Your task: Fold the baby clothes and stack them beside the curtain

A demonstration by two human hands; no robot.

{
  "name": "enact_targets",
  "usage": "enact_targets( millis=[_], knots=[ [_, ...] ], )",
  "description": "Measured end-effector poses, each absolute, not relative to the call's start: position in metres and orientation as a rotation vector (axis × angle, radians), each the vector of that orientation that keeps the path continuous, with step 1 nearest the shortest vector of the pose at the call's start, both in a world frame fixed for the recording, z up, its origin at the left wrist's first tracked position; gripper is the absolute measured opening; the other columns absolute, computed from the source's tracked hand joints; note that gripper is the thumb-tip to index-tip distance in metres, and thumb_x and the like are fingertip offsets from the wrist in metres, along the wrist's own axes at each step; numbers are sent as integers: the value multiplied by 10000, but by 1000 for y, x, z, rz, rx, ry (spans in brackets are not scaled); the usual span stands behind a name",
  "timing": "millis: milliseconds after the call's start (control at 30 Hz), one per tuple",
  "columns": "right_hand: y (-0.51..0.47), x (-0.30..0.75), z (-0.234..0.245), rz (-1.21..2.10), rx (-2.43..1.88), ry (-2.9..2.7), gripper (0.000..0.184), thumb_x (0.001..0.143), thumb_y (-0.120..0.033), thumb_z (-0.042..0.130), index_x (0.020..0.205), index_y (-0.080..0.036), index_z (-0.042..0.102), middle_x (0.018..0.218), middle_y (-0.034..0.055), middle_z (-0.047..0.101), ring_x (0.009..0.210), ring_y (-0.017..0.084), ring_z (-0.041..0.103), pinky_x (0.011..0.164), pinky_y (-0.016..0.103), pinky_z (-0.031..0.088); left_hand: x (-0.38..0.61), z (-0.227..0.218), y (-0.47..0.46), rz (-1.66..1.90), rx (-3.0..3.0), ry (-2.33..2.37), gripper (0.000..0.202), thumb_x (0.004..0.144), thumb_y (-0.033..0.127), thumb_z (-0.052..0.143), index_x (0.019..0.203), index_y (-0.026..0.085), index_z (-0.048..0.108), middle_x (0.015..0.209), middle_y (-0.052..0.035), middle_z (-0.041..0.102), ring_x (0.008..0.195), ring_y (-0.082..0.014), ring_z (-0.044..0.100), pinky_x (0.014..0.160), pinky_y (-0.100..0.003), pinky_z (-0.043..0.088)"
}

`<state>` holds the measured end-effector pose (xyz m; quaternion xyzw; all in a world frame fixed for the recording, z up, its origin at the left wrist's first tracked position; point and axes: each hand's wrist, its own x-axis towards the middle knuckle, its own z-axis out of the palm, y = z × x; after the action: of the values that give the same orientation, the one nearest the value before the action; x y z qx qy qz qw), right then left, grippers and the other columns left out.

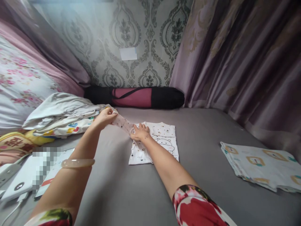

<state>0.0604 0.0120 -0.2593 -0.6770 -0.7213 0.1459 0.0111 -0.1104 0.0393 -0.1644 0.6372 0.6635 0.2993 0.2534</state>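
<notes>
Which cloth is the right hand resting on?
The white garment with the cartoon print, mid-bed, under the right hand. The squared cloth lies apart at right; the pile sits left, where the left hand pinches a pink cloth.

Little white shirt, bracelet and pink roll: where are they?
little white shirt [166,143], head view, on its printed animal.
bracelet [77,163], head view, middle of the band.
pink roll [133,97], head view, its pink middle.
</notes>
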Motion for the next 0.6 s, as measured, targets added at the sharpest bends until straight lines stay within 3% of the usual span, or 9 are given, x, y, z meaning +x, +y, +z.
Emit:
enact_targets(
  millis=[100, 267, 367, 500, 600],
  knots=[
    [19, 54, -250, 481, -2205, -2248, 674, 765, -447, 543, 1408, -285, 429, 1401, 145, 434, 1282, 340, 383, 990, 510, 322, -94, -159, 41, 790, 1832, 1701, 208, 727, 341, 562, 847, 175, 528, 679, 9, 560, 574, -125, 528, 504, -205, 393],
    [21, 56, -239, 618, -2170, -2169, 636, 755, -433, 581, 1352, -232, 495, 1404, 173, 436, 1306, 373, 363, 1013, 556, 302, -70, -156, 37, 723, 1904, 1698, 217, 729, 343, 560, 857, 168, 566, 625, 20, 531, 536, -121, 498, 474, -204, 357],
    [15, 75, -238, 679, -1981, -2145, 633, 777, -372, 562, 1382, -213, 460, 1406, 149, 472, 1307, 324, 407, 1041, 469, 334, -59, -156, 39, 710, 1897, 1716, 163, 721, 293, 548, 820, 164, 561, 626, 12, 532, 529, -128, 520, 460, -207, 377],
    [5, 112, -243, 940, -1757, -1573, 442, 805, -212, 496, 1237, -199, 588, 1320, 104, 578, 1243, 265, 505, 1026, 369, 393, -44, -164, 48, 708, 1922, 1725, 108, 704, 252, 548, 765, 162, 553, 653, -14, 566, 549, -157, 575, 473, -233, 437],
    [-4, 137, -247, 1203, -1650, -1172, 326, 857, -237, 456, 1137, -163, 605, 1138, 133, 665, 1011, 241, 651, 869, 369, 514, -24, -171, 48, 724, 1908, 1686, 140, 724, 277, 564, 792, 155, 568, 671, -25, 595, 554, -162, 598, 512, -254, 473]
  ],
)
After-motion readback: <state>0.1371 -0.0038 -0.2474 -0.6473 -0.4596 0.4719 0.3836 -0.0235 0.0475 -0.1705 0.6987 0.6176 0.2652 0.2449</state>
